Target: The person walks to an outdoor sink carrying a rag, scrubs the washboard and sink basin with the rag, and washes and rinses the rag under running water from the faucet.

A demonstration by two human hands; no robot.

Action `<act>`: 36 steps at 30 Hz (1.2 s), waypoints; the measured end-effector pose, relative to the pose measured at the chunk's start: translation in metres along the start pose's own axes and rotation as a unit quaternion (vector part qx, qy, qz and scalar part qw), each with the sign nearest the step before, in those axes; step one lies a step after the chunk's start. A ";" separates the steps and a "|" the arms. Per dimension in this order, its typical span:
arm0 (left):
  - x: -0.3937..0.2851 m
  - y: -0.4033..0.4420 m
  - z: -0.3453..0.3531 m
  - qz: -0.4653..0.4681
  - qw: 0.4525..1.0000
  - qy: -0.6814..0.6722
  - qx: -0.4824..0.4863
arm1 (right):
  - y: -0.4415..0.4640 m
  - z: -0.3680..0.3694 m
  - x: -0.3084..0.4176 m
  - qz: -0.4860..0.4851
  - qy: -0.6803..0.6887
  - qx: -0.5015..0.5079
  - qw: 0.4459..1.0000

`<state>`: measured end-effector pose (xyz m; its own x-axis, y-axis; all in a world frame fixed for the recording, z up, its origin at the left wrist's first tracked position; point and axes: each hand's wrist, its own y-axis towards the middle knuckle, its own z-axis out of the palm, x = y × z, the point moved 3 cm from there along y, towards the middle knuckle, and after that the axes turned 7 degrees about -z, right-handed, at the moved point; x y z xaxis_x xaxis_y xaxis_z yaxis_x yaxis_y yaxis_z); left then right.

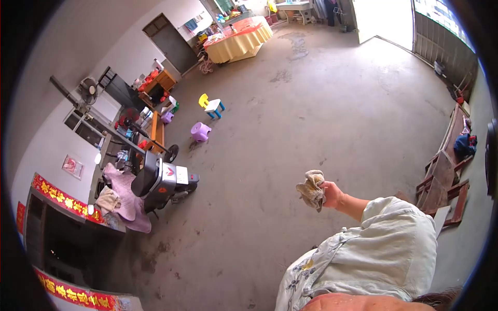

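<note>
My right hand [333,195] is closed around a crumpled, dirty beige and grey cloth [312,190], held out over the concrete floor [249,207]. The cloth bunches up beyond the fingers. A pale, loose sleeve [397,228] covers the upper part of that arm. My left hand does not show in the view.
A scooter [168,179] with a pink cover [124,197] stands at left. Beyond it are a purple stool [200,131] and a small chair [211,106]. A cloth-covered table [238,45] is at the back; wooden furniture [441,173] lines the right wall.
</note>
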<state>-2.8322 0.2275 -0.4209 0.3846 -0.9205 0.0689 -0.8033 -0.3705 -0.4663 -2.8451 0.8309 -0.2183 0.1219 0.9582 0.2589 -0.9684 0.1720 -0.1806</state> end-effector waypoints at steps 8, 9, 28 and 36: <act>-0.365 0.167 -0.169 0.226 0.964 -0.138 -0.003 | 0.044 -0.032 0.129 -0.185 0.022 -0.040 0.982; -0.439 0.144 -0.206 0.248 0.956 -0.153 -0.016 | 0.066 -0.056 0.146 -0.210 0.041 -0.069 0.974; -0.752 0.259 -0.210 0.253 0.942 0.067 0.210 | 0.434 -0.038 0.472 -0.249 0.058 -0.057 0.965; -1.243 0.337 -0.276 0.575 0.775 0.229 0.126 | 0.518 -0.058 0.564 -0.389 0.089 -0.070 0.914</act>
<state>-3.7063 1.2128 -0.4199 -0.7682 -0.5928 -0.2418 -0.3580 0.7108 -0.6055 -3.2653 1.4738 -0.2213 0.8071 0.5537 0.2049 -0.5380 0.8327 -0.1310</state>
